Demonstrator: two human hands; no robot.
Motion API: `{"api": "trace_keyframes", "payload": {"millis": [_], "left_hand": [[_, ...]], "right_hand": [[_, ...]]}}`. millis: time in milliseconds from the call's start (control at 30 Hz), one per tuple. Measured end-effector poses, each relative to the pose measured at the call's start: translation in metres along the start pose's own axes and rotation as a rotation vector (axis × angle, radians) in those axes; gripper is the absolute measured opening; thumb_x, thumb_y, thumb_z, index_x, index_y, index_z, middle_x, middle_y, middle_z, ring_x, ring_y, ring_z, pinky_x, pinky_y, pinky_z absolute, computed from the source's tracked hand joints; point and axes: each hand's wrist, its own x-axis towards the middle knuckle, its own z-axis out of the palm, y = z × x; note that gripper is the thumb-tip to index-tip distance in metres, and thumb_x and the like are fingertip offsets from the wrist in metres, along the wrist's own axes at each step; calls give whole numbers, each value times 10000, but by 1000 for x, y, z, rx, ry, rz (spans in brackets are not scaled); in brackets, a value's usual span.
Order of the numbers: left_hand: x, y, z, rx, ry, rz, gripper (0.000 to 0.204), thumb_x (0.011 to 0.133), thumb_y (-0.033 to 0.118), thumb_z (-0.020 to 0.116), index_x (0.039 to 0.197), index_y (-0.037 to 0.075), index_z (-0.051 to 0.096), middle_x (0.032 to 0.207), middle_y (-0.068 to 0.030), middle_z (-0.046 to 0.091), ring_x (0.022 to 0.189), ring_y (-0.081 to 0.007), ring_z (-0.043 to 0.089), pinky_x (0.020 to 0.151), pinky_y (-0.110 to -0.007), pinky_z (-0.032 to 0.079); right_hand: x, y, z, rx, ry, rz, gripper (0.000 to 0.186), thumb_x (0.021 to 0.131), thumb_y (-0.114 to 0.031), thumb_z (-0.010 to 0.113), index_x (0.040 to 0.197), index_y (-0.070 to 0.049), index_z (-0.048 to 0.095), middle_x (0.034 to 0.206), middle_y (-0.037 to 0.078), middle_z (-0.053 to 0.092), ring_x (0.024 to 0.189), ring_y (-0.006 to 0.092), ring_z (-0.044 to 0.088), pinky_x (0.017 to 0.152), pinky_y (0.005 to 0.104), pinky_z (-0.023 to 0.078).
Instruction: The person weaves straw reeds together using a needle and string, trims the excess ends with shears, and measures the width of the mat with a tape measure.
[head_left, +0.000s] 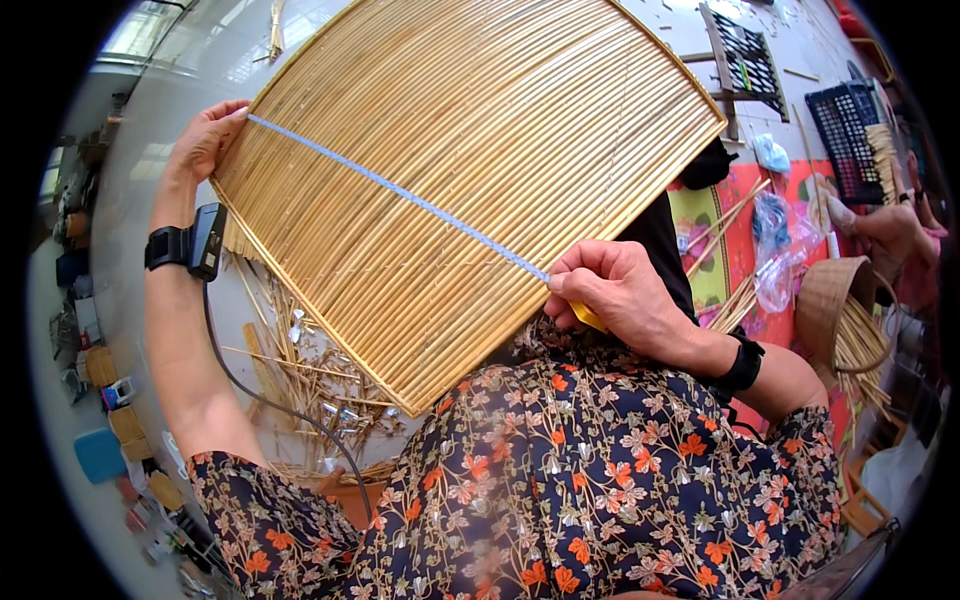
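A large panel of thin straw-coloured sticks laid side by side (480, 130) lies in front of me, its near corner close to my lap. A pale blue-white tape measure (385, 183) is stretched taut and slanting across it. My left hand (208, 142) pinches one end of the tape at the panel's left edge. At the near right edge, my right hand (625, 300) pinches the other part of the tape between thumb and fingers. Something yellow (588, 316) shows beneath that palm, mostly hidden.
Loose sticks and scraps (300, 370) litter the floor on the left. A woven basket of sticks (835, 310), a clear plastic bag (785, 265) and a dark crate (845, 140) are on the right, near another person's hand or foot (885, 230). A cable (265, 398) hangs from my left wrist.
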Motion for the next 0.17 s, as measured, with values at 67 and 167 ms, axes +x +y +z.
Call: {"api": "trace_keyframes", "payload": {"millis": [67,167], "left_hand": [[4,-4,2,-5,-24,-14,303,1015,172,734,1289,47,696,1123,-68,761,925,-132,732,818,-263,627],[11,-3,9,-12,-65,-34,301,1021,181,727,1292,53,703,1125,-66,762,928,-132,731,822,-255,623]], "right_hand": [[-4,9,3,8,11,-49,152,979,-96,636,978,42,701,793,73,741,692,92,673,626,247,533],[-15,15,11,104,20,42,154,983,-102,653,992,41,710,827,76,756,741,133,721,723,280,601]]}}
